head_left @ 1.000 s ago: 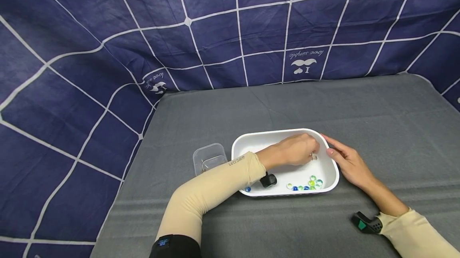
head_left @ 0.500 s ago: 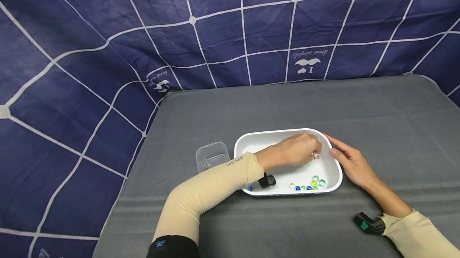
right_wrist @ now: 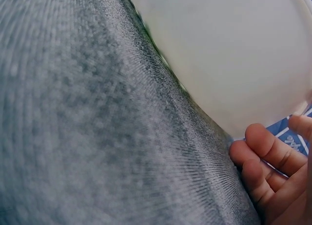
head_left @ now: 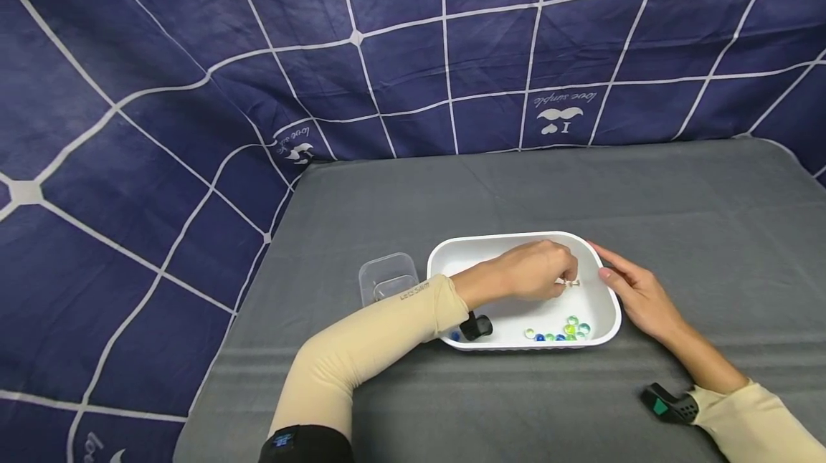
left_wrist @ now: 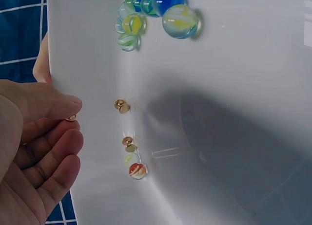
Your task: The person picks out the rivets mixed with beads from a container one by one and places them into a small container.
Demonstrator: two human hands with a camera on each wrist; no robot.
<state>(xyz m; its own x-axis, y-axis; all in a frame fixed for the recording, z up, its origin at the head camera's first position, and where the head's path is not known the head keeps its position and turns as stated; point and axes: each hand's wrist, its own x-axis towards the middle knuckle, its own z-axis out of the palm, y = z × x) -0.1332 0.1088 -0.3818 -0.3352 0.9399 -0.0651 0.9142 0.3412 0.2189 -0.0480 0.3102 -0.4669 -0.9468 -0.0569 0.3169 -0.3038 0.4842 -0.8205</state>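
Observation:
My left hand (head_left: 538, 269) is inside the white tray (head_left: 445, 251), near its right end. In the left wrist view its thumb and fingers pinch a small gold thumbtack (left_wrist: 71, 118), mostly hidden by the fingertips. Below them several gold thumbtacks (left_wrist: 123, 106) lie on the tray floor, along with an orange-and-white marble (left_wrist: 138, 171) and a pale one. Green, yellow and blue marbles (head_left: 571, 329) cluster at the tray's near right corner. From outside, my right hand (head_left: 639, 298) rests against the tray's right end, fingertips (right_wrist: 259, 140) touching the outer wall.
A small clear plastic container (head_left: 387, 269) stands left of the tray, partly hidden behind the left forearm. A blue marble (head_left: 454, 335) lies in the tray's near left corner. Grey cloth (head_left: 516, 191) covers the table, and a blue checked curtain (head_left: 413, 54) hangs behind.
The whole scene shifts slightly right as the head view turns. More of the thumbtacks shows beside the left fingertips. The right hand stays against the tray.

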